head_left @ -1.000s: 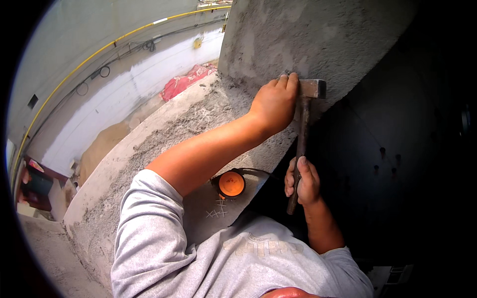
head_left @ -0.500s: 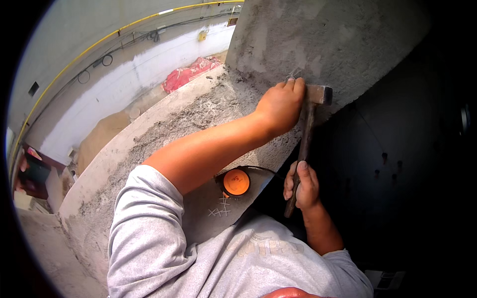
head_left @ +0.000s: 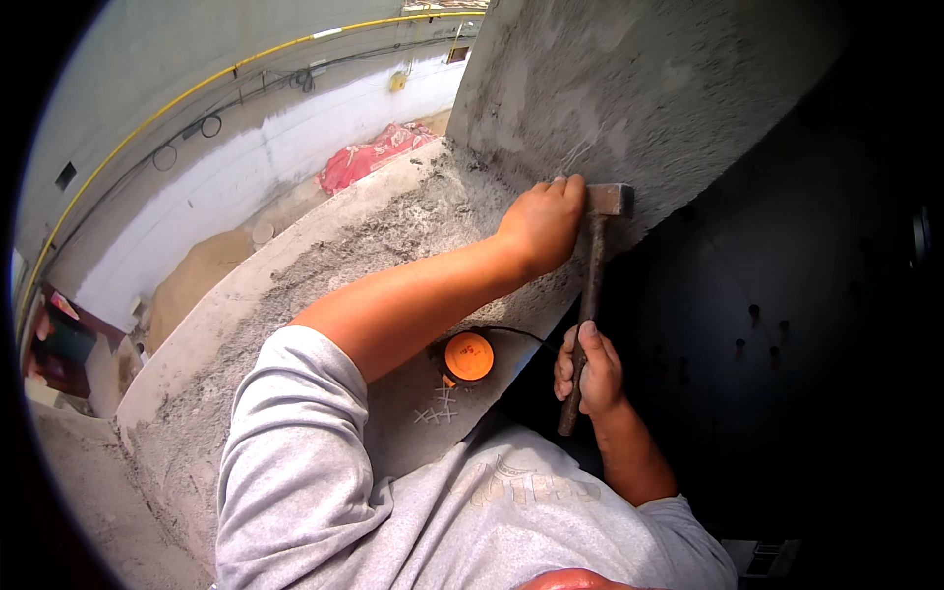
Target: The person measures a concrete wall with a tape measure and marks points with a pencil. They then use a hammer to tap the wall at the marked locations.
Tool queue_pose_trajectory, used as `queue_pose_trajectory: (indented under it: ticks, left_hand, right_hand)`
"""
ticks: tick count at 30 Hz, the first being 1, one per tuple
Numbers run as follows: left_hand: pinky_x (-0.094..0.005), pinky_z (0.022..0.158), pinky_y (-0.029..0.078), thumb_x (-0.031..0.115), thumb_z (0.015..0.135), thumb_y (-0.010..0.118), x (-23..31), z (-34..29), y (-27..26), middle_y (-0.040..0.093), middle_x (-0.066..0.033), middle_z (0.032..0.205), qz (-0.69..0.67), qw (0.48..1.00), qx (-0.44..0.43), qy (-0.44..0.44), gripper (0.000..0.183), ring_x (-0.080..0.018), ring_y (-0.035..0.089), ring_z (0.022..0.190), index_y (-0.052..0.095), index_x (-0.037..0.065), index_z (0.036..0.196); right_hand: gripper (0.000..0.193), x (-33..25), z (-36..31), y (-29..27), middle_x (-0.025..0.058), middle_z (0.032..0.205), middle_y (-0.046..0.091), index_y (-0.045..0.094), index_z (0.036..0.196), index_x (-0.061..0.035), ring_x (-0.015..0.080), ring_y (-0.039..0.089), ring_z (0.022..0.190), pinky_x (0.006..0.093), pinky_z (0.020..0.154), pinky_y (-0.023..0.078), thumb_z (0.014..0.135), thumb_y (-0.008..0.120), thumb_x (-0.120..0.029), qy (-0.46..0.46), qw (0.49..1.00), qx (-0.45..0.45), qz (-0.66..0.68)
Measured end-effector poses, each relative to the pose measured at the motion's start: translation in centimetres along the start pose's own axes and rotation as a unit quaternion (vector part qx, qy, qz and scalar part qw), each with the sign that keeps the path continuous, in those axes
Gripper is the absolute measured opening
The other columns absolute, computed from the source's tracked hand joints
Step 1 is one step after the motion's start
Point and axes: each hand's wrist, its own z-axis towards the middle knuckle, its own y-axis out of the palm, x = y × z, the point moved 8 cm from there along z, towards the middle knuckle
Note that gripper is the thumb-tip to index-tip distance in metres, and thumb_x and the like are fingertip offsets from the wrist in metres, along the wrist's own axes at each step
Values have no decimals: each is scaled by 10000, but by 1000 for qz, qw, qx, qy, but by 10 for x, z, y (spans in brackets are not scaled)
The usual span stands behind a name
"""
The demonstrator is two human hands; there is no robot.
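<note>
My right hand (head_left: 592, 370) is wrapped round the dark wooden handle of a hammer (head_left: 594, 258), low on its grip. The squared metal hammer head is right beside my left hand (head_left: 544, 222), at its knuckles. That left hand is closed, resting where the rough ledge meets the upright concrete wall (head_left: 629, 88). Whatever it grips is hidden behind the fingers. Nearer me on the ledge (head_left: 393, 221) lies a round orange-faced thing (head_left: 469, 356) with a black rim and a black cord. Several small white cross-shaped spacers (head_left: 436, 413) lie just below it.
Beyond the ledge, the ground lies lower, with a red tarp-like heap (head_left: 369, 157) and a sand pile (head_left: 202, 280). A yellow pipe (head_left: 162, 118) and black cables run along the far wall. Right of the ledge edge is a dark area with small dark knobs (head_left: 754, 313).
Both hands and the hammer have shifted slightly left, and my left hand is a little nearer to me. The hammer head stays beside my left hand. The view has tilted slightly.
</note>
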Motion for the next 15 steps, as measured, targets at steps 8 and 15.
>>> queue_pose_trajectory:
  ticks: [8, 15]
  left_hand:
    - [-510, 933, 565, 63, 888, 681, -18, -13, 18, 711, -257, 1162, 24, 994, -93, -59, 405, -463, 684, 1107, 534, -32, 1254]
    - [-476, 979, 564, 94, 932, 686, 33, 21, -46, 671, -251, 1319, 16, 994, 90, 58, 588, -440, 673, 1153, 493, -45, 1470]
  right_hand:
    - [519, 10, -6, -1, 35, 607, 528, 526, 920, -93, 140, 495, 420, 314, 393, 461, 1104, 491, -577, 78, 996, 5, 44]
    - [547, -39, 2, -2, 31, 594, 535, 532, 875, -81, 122, 502, 415, 285, 388, 464, 1103, 490, -577, -73, 997, -13, 4]
